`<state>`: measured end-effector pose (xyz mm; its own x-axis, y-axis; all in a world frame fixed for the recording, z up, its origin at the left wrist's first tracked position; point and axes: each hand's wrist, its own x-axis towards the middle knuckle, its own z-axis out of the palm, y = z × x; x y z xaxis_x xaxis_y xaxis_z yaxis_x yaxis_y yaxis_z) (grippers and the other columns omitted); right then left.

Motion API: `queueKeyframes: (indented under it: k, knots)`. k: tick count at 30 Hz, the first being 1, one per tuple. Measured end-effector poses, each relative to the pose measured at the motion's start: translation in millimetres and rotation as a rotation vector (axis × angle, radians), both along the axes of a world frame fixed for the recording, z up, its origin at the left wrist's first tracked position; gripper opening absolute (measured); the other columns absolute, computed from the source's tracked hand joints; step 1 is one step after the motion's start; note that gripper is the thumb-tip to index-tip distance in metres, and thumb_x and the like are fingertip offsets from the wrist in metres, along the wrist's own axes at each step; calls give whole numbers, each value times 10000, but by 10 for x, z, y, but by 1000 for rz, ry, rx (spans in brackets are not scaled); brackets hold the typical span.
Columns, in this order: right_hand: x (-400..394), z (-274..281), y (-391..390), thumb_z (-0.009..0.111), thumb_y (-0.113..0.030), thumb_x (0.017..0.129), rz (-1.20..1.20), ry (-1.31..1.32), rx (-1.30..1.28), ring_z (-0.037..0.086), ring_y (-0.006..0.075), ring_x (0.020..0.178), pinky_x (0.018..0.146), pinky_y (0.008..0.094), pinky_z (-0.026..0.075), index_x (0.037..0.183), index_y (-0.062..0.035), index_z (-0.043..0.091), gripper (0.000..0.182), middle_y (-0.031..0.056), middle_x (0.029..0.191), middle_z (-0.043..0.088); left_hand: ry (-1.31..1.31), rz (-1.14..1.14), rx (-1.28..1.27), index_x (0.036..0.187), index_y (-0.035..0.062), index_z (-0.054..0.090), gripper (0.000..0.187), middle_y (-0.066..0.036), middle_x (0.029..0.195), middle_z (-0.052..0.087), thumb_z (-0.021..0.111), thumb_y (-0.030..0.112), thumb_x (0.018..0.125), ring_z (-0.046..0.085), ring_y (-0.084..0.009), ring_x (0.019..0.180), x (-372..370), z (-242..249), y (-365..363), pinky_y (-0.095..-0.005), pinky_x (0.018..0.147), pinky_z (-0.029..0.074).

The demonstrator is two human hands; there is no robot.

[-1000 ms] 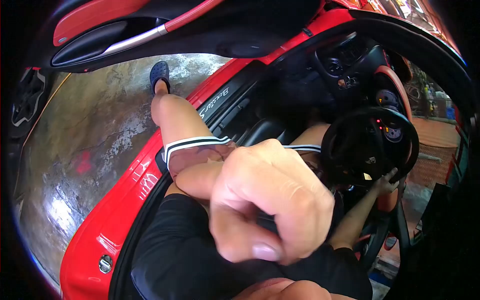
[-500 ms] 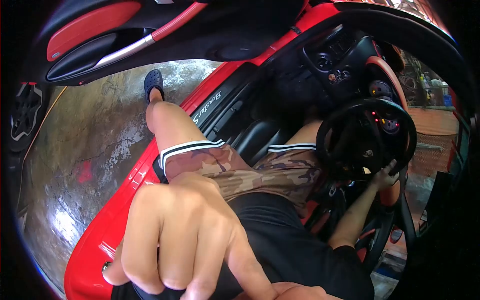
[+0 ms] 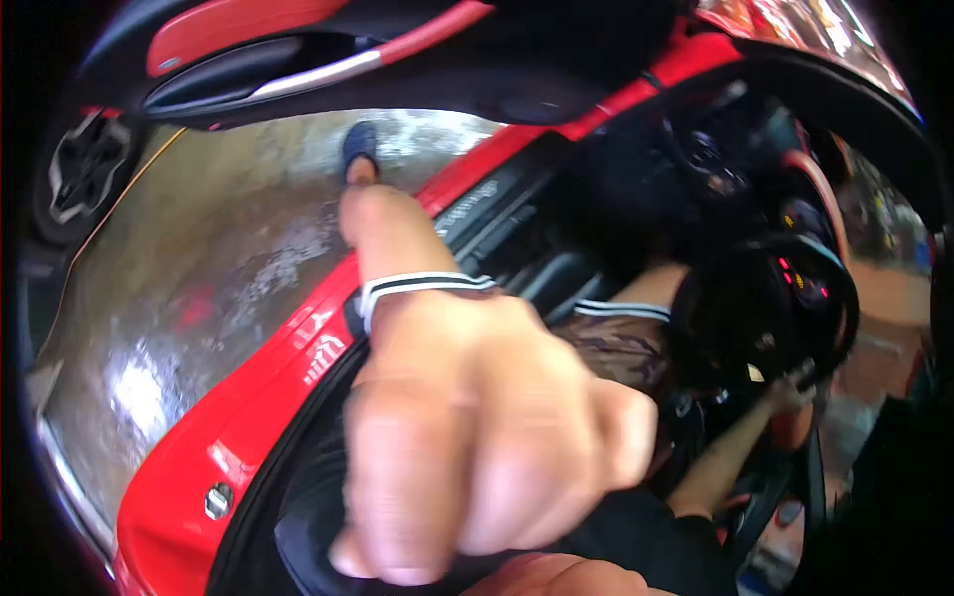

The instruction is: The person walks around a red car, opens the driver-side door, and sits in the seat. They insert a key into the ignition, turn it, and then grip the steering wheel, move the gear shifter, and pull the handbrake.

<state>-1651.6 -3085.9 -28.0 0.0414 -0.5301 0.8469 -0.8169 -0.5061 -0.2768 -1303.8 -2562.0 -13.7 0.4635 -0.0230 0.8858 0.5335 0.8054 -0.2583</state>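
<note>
My left hand (image 3: 487, 427) is large and blurred in the centre foreground, its fingers curled toward the camera. Whatever it may hold is hidden. Farther off at the right, my right hand (image 3: 793, 389) is at the lower rim of the black steering wheel (image 3: 708, 348), fingers bent round it, partly blurred. Beyond the wheel, red and yellow lights glow on the instrument cluster (image 3: 803, 278). My legs in camouflage shorts (image 3: 621, 348) are spread, one foot in a dark clog (image 3: 360, 144) out on the floor.
The open car door (image 3: 427, 89) spans the top. A red sill (image 3: 298, 348) with a metal latch striker (image 3: 219, 501) runs diagonally at the left. Outside are a wet-looking concrete floor (image 3: 199, 288), a wheel (image 3: 87, 169) and an orange cable (image 3: 109, 214).
The view has shifted, so the car interior appears farther right. My left hand has moved right across the picture, uncovering the latch striker. My right hand remains at the steering wheel.
</note>
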Motion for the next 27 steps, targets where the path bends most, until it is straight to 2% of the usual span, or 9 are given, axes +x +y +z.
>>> queueKeyframes:
  k: [1,4,7,12,15,17,18,23,27]
  knots:
    - [26,23,119,697,-647,858,-15,-36,27,687,354,978,838,403,555,1241,183,534,928,302,1156,667,53,12,111,805,41,598,229,-44,669,521,625,161,999,550,-169,564,-67,18,84,-339,548,347]
    - [69,52,344,691,-661,852,-57,-85,57,683,364,982,846,415,548,1216,164,559,911,296,1143,672,-48,163,14,680,80,518,402,-13,632,431,575,241,1043,527,-157,572,-31,-128,127,-384,679,469]
    - [50,61,364,685,-675,847,-93,-101,59,679,374,986,854,427,541,1191,145,584,894,290,1130,678,-207,190,-86,681,81,534,430,-1,613,422,581,309,1042,532,-155,561,78,-187,186,-430,819,468]
    - [56,29,311,674,-698,837,-141,-109,47,673,390,992,868,447,530,1149,113,625,870,280,1109,687,-192,-65,-93,674,65,548,417,-20,577,429,652,300,1002,505,-174,498,-29,-166,293,-528,1062,464]
    - [78,12,198,668,-711,832,-169,-78,27,669,400,997,876,459,523,1123,95,650,857,274,1096,692,-312,-87,-120,681,60,552,414,-21,581,437,653,303,1001,508,-178,505,148,-82,301,-547,1084,447]
    - [73,-5,91,664,-721,828,-180,-75,15,666,406,999,881,468,518,1106,82,667,850,270,1087,696,-308,-27,-138,687,73,547,420,-4,598,431,621,320,1018,514,-163,531,192,-82,260,-495,975,434]
    - [99,-16,71,662,-725,826,-195,-65,11,665,410,1001,884,472,516,1098,76,675,846,268,1083,698,-226,17,-137,690,87,537,429,13,615,424,588,337,1036,521,-146,555,115,-122,246,-433,863,424]
    - [166,-42,-107,659,-738,819,-189,-51,30,662,417,1011,891,476,517,1111,73,672,861,269,1092,695,216,510,184,803,48,628,358,1,708,597,813,352,841,577,-129,610,225,-299,-95,-280,665,406]
    - [213,-25,-2,668,-735,817,-143,-44,78,666,411,1023,889,462,534,1186,105,615,919,282,1136,679,322,816,654,915,30,625,236,-53,968,601,803,-10,766,552,-116,859,554,-462,-242,-272,809,452]
